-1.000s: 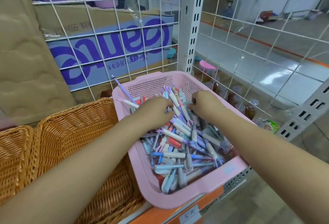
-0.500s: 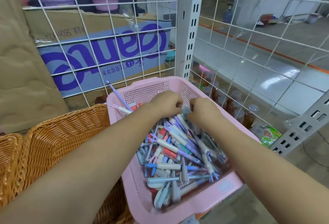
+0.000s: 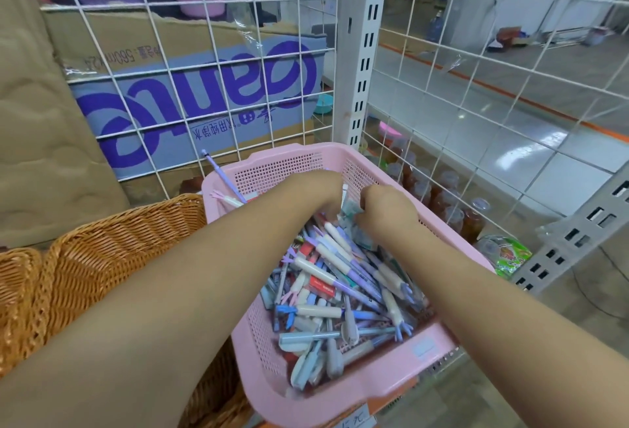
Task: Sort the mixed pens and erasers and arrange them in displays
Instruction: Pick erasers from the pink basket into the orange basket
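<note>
A pink plastic basket point(image 3: 269, 168) holds a mixed heap of pens and erasers point(image 3: 340, 291), mostly white, blue and purple pens with some red-wrapped erasers. Both my hands reach into its far end, close together. My left hand point(image 3: 323, 192) has its fingers curled down into the heap around a white pen end. My right hand point(image 3: 384, 206) pinches a pale teal wrapped piece at its fingertips. One purple pen point(image 3: 221, 172) leans over the basket's far left rim.
Two brown wicker baskets point(image 3: 102, 257) point(image 3: 17, 291) stand left of the pink one. A white wire grid point(image 3: 170, 63) backs the shelf, with a cardboard box point(image 3: 204, 87) behind it. Right of the white shelf post point(image 3: 360, 53), behind more grid, are bottles point(image 3: 452, 213) and a green packet point(image 3: 507, 254).
Both hands have moved from the middle of the heap to the basket's far end and drawn closer together. The view has dipped and shifted toward the basket.
</note>
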